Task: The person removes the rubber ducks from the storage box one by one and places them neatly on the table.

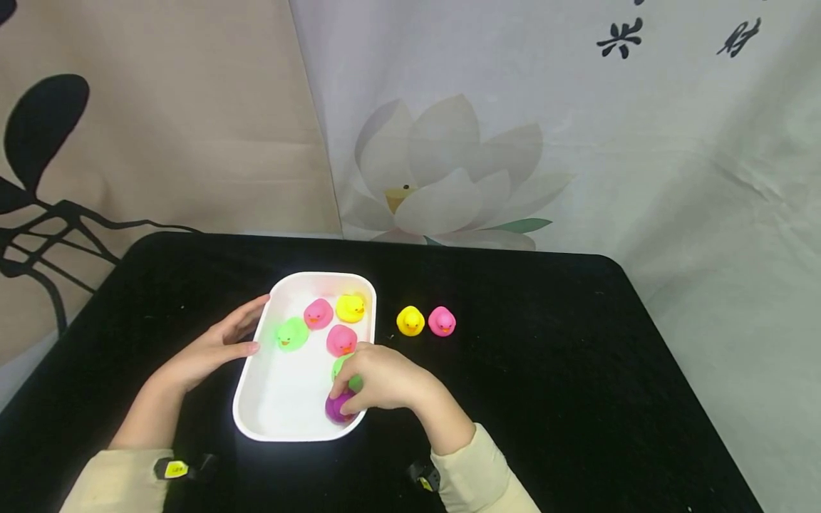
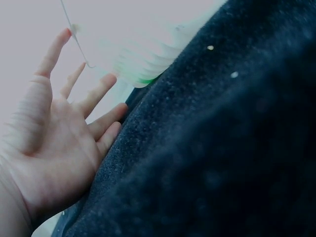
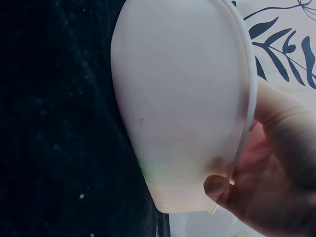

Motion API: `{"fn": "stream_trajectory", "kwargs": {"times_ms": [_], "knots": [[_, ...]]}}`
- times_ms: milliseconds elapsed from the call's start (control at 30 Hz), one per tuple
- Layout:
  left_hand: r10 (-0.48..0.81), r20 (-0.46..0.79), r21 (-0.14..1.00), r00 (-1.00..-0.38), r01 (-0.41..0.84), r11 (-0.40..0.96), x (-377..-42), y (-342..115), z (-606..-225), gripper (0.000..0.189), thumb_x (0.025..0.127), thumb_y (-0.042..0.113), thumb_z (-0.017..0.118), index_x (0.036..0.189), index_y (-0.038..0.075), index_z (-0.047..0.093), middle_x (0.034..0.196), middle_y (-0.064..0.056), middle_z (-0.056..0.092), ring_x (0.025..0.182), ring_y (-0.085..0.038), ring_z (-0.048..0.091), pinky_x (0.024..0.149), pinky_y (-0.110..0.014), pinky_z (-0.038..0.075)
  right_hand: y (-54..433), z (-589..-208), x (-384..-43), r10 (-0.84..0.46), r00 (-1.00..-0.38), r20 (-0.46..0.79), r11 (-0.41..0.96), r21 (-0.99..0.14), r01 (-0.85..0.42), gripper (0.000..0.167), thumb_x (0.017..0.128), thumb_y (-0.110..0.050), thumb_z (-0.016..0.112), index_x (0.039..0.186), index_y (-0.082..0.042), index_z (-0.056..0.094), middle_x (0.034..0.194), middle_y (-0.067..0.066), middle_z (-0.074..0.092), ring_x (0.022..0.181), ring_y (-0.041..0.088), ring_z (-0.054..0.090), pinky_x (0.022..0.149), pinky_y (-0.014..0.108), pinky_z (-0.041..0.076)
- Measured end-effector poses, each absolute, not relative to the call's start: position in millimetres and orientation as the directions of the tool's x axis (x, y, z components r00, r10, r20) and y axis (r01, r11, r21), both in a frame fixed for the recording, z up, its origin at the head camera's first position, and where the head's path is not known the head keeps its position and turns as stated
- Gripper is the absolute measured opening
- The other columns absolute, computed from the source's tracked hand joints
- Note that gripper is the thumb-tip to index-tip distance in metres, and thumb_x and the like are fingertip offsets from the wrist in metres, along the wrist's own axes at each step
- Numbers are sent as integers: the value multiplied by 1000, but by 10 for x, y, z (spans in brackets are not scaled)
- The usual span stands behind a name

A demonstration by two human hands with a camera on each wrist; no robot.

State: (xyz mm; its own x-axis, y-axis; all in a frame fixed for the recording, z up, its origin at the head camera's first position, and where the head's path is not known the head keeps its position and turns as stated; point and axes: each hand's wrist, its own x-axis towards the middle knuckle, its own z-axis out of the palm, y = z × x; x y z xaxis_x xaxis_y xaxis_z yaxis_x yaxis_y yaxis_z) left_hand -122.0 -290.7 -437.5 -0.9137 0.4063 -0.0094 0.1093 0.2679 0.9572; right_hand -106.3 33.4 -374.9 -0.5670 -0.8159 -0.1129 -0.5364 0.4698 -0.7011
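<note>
The person's right hand (image 1: 383, 377) is pinching a purple toy (image 1: 336, 408), probably a duck, inside a white plastic tray (image 1: 282, 402) on the black-covered counter (image 1: 545, 399). The fingers are curling narrowly round the toy, which is sitting low in the tray's near right corner. The left hand (image 1: 214, 349) is spreading its fingers and thumb wide at the tray's left rim, apparently steadying it; how firmly it is pressing cannot be told.

The step in hand seems to be setting the purple toy down among the others, though lifting it out would be looking much the same. If it is being placed, the next move is probably calling for loosening the fingers and raising the right hand without tipping the green duck (image 1: 338, 366) lying half hidden beneath it.

Besides these 2 toys, the tray is holding 4 more: a yellow duck (image 1: 350, 308) near the far right corner, a pink duck (image 1: 318, 313) just left of it, a light green duck (image 1: 291, 334) nearer the left wall, and a second pink duck (image 1: 341, 340) towards the right wall. Outside, right of the tray, 2 more are standing side by side on the counter: a second yellow duck (image 1: 410, 321) and a third pink duck (image 1: 442, 321).
</note>
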Motion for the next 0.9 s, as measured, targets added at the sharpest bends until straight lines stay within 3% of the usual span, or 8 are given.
{"fn": "stream_trajectory", "kwargs": {"times_ms": [233, 467, 900], "knots": [[403, -10, 957, -915, 108, 270, -1219, -2908, -4373, 75, 87, 10, 62, 151, 21, 25, 152, -12, 28, 134, -41, 29, 92, -68, 35, 361, -3761, -1084, -835, -545, -78, 421, -729, -540, 27, 77, -20, 82, 103, -15, 76, 85, -18, 66, 83, -2, 57, 71, 12, 47], [398, -10, 957, -917, 107, 271, -1214, -2899, -4365, 75, 87, 10, 62, 151, 21, 25, 152, -12, 28, 133, -40, 31, 92, -67, 36, 393, -3743, -1082, -816, -576, -49, 420, -734, -533, 28, 77, -22, 82, 103, -17, 76, 87, -19, 65, 92, 4, 55, 71, 12, 48], [397, -11, 956, -918, 107, 273, -1214, -2897, -4374, 75, 87, 10, 62, 151, 20, 25, 152, -13, 28, 133, -42, 29, 92, -66, 37, 425, -3696, -1088, -810, -586, -8, 378, -771, -513, 29, 80, -21, 79, 108, -14, 74, 94, -15, 68, 95, 1, 56, 72, 14, 50]]}}
